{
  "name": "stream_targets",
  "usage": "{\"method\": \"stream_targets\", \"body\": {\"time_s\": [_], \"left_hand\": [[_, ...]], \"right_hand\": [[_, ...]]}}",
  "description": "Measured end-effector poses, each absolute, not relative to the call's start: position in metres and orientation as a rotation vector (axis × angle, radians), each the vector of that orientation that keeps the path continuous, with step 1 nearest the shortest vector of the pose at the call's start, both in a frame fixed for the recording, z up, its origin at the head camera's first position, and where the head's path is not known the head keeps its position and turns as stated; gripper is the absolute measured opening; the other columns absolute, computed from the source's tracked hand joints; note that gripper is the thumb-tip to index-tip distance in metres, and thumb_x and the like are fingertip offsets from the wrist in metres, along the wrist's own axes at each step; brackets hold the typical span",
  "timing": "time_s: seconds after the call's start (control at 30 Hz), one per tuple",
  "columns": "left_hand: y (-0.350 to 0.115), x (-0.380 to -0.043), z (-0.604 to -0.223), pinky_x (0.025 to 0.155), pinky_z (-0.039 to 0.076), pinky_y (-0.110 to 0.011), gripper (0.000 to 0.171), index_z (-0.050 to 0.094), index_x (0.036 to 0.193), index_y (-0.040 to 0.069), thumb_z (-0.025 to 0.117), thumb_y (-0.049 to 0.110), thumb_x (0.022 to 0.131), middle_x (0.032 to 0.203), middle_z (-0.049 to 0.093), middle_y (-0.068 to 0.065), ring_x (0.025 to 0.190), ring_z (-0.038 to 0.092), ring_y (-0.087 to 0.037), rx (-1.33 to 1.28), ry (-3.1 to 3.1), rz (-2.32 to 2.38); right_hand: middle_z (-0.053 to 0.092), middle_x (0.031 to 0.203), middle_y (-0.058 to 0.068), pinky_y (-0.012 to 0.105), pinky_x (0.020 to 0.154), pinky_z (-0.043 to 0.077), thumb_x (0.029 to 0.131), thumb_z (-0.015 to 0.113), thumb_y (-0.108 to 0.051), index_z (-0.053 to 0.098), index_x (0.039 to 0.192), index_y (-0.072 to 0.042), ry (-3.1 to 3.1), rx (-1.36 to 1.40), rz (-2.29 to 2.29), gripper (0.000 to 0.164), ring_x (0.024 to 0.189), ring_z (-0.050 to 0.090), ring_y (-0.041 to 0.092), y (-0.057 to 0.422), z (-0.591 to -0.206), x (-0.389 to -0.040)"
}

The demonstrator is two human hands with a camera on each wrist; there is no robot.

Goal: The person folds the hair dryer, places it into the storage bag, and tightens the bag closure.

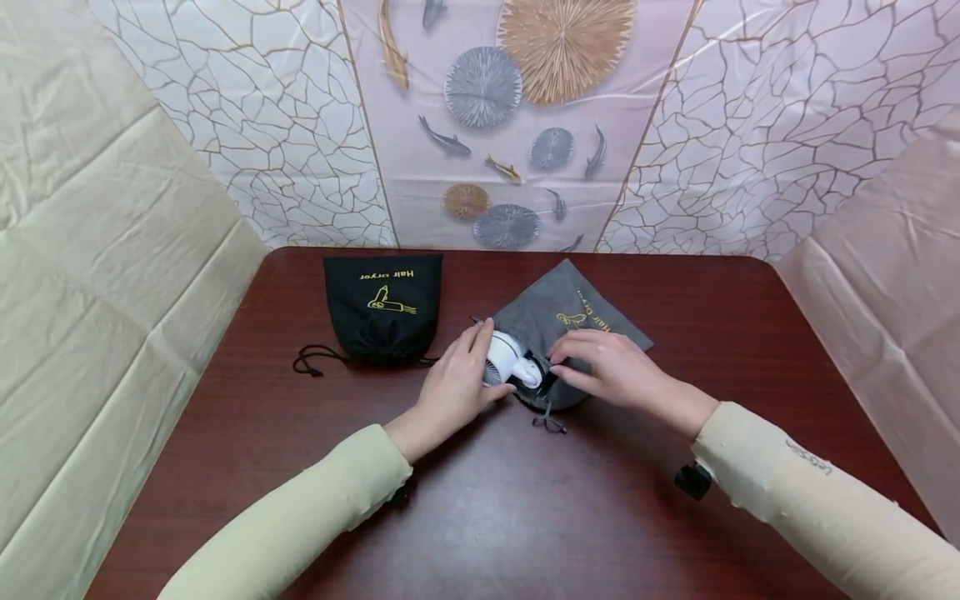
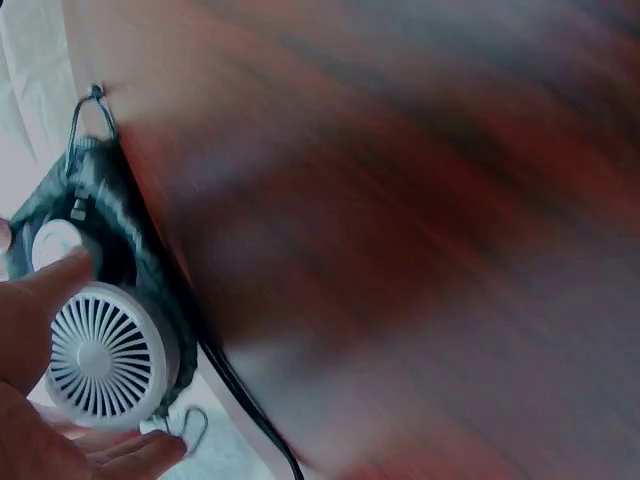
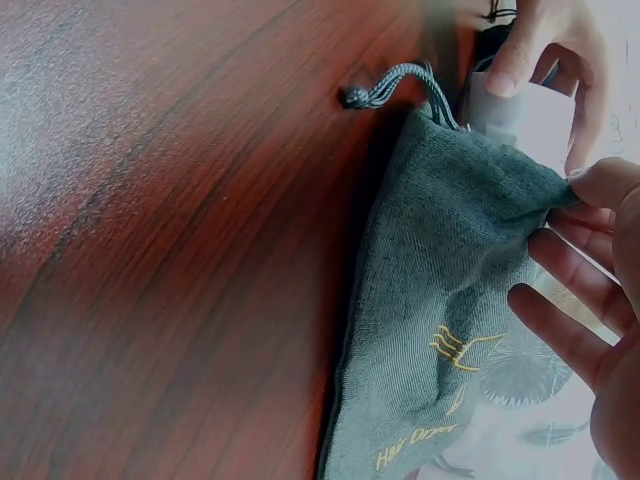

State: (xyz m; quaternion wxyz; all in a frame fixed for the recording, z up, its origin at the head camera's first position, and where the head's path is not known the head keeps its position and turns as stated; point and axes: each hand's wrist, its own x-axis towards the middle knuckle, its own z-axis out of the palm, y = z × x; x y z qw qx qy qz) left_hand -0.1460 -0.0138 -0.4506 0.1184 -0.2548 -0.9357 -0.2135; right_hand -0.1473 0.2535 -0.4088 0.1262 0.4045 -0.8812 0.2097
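Note:
A white hair dryer (image 1: 504,357) lies partly inside the mouth of a grey drawstring bag (image 1: 558,287) printed "Hair Dryer". My left hand (image 1: 459,375) grips the dryer's barrel, thumb on one side and fingers on the other. The slatted round vent (image 2: 108,355) faces out of the opening in the left wrist view. At the bag's rim, my right hand (image 1: 609,365) pinches the grey fabric between thumb and forefinger, its other fingers loosely spread in the right wrist view. The dryer's front part is hidden inside the bag.
A black drawstring bag (image 1: 384,321) with yellow print lies at the back left, its cord (image 1: 318,360) trailing onto the brown table (image 1: 480,517). The grey bag's cord (image 1: 550,423) hangs toward me. Patterned sheeting (image 1: 300,108) stands behind the table, with pale cloth at both sides.

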Motion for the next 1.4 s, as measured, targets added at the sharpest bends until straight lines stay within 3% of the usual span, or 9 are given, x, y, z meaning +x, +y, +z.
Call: {"method": "stream_targets", "body": {"time_s": [0.17,0.4,0.7,0.8,0.93,1.07,1.23,1.4], "left_hand": [[-0.021,-0.142,-0.452,0.086,0.063,-0.047,0.099,0.048,0.155,-0.002,0.092,0.051,0.083,0.135,0.063,-0.020,0.112,0.069,-0.036,-0.687,-2.756,-0.584],[-0.023,-0.138,-0.453,0.083,0.062,-0.048,0.077,0.060,0.138,-0.003,0.091,0.043,0.085,0.119,0.068,-0.018,0.102,0.072,-0.035,-0.690,-2.723,-0.643],[-0.025,-0.141,-0.456,0.090,0.061,-0.046,0.073,0.061,0.138,-0.007,0.091,0.035,0.087,0.122,0.069,-0.021,0.105,0.072,-0.035,-0.739,-2.640,-0.653],[-0.025,-0.142,-0.457,0.092,0.061,-0.047,0.073,0.060,0.139,-0.008,0.091,0.033,0.087,0.124,0.069,-0.021,0.108,0.072,-0.036,-0.745,-2.634,-0.673],[-0.025,-0.143,-0.458,0.092,0.061,-0.048,0.073,0.060,0.140,-0.008,0.091,0.033,0.088,0.127,0.069,-0.022,0.110,0.072,-0.036,-0.749,-2.624,-0.688],[-0.025,-0.144,-0.458,0.093,0.061,-0.047,0.073,0.061,0.140,-0.008,0.091,0.032,0.088,0.128,0.069,-0.022,0.111,0.072,-0.036,-0.751,-2.605,-0.699],[-0.026,-0.146,-0.459,0.094,0.060,-0.047,0.072,0.061,0.139,-0.007,0.092,0.030,0.086,0.128,0.070,-0.022,0.112,0.072,-0.035,-0.746,-2.579,-0.710],[-0.024,-0.150,-0.458,0.098,0.059,-0.047,0.071,0.061,0.140,-0.007,0.092,0.029,0.086,0.130,0.070,-0.023,0.115,0.071,-0.036,-0.777,-2.540,-0.712]], "right_hand": [[0.076,0.105,-0.003,0.043,0.075,0.061,0.094,0.082,-0.016,0.078,0.099,-0.015,-2.599,1.157,0.611,0.007,0.097,0.074,0.017,0.255,-0.412,-0.147],[0.074,0.102,-0.005,0.042,0.072,0.060,0.095,0.082,-0.018,0.077,0.101,-0.016,-2.659,1.136,0.587,0.008,0.094,0.072,0.015,0.251,-0.410,-0.148],[0.077,0.114,0.005,0.050,0.081,0.062,0.096,0.080,-0.042,0.076,0.119,-0.012,-2.816,0.978,0.413,0.038,0.109,0.074,0.027,0.230,-0.390,-0.157],[0.079,0.113,0.008,0.048,0.077,0.063,0.094,0.080,-0.047,0.077,0.118,-0.010,-2.834,0.982,0.290,0.044,0.103,0.075,0.027,0.220,-0.388,-0.160],[0.077,0.095,0.006,0.042,0.063,0.060,0.091,0.084,-0.046,0.077,0.102,-0.010,-2.765,1.046,0.150,0.039,0.083,0.074,0.024,0.213,-0.392,-0.161],[0.068,0.084,0.002,0.038,0.056,0.055,0.091,0.087,-0.032,0.073,0.089,-0.012,-2.655,1.135,0.075,0.024,0.069,0.067,0.020,0.214,-0.396,-0.166],[0.071,0.091,0.003,0.038,0.061,0.057,0.093,0.084,-0.014,0.073,0.088,-0.011,-2.578,1.234,0.115,0.012,0.074,0.068,0.020,0.216,-0.398,-0.169],[0.078,0.100,0.005,0.040,0.066,0.061,0.094,0.080,-0.012,0.077,0.097,-0.009,-2.607,1.203,0.375,0.005,0.083,0.074,0.020,0.220,-0.395,-0.169]]}}
